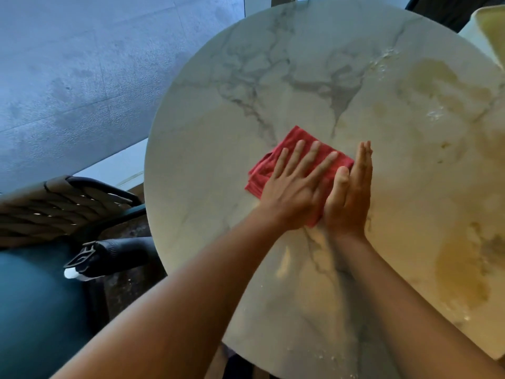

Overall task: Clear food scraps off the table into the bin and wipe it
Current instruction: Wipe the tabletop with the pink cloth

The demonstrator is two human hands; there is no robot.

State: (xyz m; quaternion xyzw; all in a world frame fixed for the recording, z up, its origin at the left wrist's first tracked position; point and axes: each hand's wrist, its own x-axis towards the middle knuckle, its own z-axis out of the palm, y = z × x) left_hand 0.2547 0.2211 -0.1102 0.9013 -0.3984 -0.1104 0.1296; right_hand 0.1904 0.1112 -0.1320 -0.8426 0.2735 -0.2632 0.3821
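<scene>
A round bench (191,149) with a smooth white marble-look top, veined in grey, fills most of the view. Its surface has a slight sheen, and pale specks and crumbs (434,114) lie scattered toward its far right side, with a few more along the near edge. A folded red cloth (262,170), soft and slightly ribbed like microfibre, lies flat near the middle of the bench, its stacked layers showing at the left edge.

The left hand (292,184) lies palm-down on the cloth with all fingers straight and spread, pressing it against the bench; its grip is fully open and curls round nothing. The right hand (348,192) stands on its little-finger edge just beside the cloth's right side, palm turned toward the left hand, fingers straight and held together, thumb relaxed; its grip is open too and holds nothing. The two hands touch near the base of the thumbs. Both forearms are bare and reach in from the lower edge.

At the left, off the bench, stands a chair with a woven brown rope back (54,203) and a teal cushion (32,310). A pale curved object (489,31) sits at the far right corner, cut off by the frame.
</scene>
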